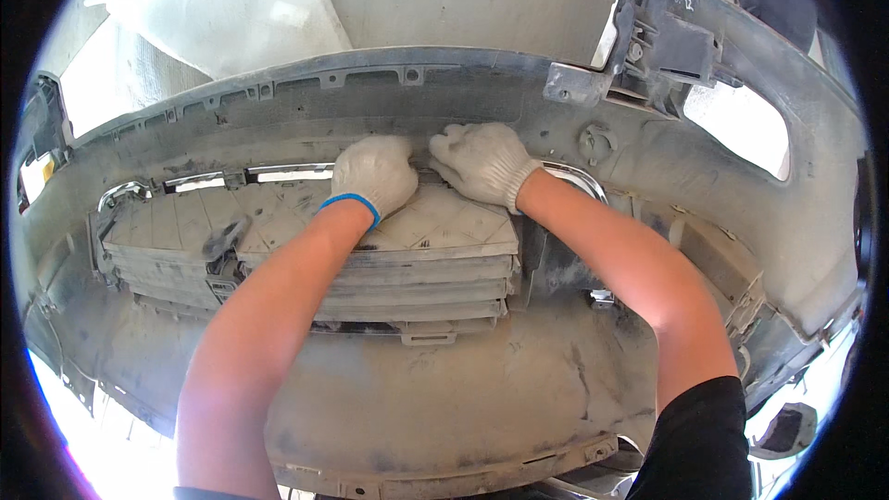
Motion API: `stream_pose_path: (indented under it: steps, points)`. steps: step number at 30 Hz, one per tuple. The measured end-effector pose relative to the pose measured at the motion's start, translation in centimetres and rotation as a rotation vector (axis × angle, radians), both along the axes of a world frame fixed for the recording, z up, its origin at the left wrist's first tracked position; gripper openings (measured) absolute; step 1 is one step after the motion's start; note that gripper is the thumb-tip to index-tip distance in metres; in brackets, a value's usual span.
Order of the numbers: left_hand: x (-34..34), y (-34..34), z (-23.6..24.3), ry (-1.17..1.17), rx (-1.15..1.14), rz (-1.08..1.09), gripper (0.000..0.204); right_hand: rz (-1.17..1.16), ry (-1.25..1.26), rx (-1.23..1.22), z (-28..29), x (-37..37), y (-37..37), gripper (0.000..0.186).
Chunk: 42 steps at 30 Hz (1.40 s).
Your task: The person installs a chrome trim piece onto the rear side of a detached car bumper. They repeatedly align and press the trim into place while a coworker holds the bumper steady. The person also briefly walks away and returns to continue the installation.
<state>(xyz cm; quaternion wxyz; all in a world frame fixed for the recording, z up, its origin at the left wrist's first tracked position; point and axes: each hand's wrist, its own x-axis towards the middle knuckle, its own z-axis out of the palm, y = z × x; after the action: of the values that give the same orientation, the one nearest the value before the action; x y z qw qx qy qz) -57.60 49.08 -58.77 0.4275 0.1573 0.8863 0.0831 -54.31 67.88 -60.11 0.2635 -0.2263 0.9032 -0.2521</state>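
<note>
A dusty car bumper [444, 375] lies with its inner side up, a slatted grille [417, 268] fitted in its middle opening. My left hand [373, 176], in a white knit glove with a blue cuff, is closed at the grille's top edge. Just right of it, my right hand [474, 159], also gloved, rests on that edge with fingers curled. What either set of fingers grips is hidden. A chrome trim strip [282, 171] runs along the opening's top, behind the grille.
A black bracket [671, 51] is fixed at the bumper's upper right, beside an opening. Beyond the bumper is a grey surface [472, 5] with a translucent plastic sheet [213, 0] at the left. A dark rounded object [782, 431] shows at lower right.
</note>
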Motion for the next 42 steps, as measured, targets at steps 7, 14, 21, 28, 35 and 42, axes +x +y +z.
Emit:
stream_pose_path:
  steps: [7,14,21,28,35,42]
  points:
    - [-0.6,0.0,0.6,0.017,0.026,-0.029,0.023,0.406,0.048,0.188,1.9,-2.8,-0.4,0.022]
    - [-1.2,0.4,0.8,-0.070,-0.054,-0.065,0.028,0.527,0.064,0.272,1.6,-3.3,-1.5,0.017]
    - [-1.4,0.2,0.6,-0.057,-0.024,-0.062,0.029,0.633,0.142,0.256,2.9,-5.0,-2.8,0.014]
    - [-1.5,0.1,0.6,-0.056,-0.019,-0.092,0.030,0.569,0.017,0.316,1.7,-4.5,-2.4,0.020]
    - [-1.5,0.1,0.2,-0.074,-0.073,-0.077,0.031,0.551,0.006,0.305,2.9,-3.6,-1.8,0.025]
    - [-1.7,0.4,0.2,-0.076,-0.072,-0.098,0.031,0.489,0.116,0.317,1.2,-2.8,-2.0,0.026]
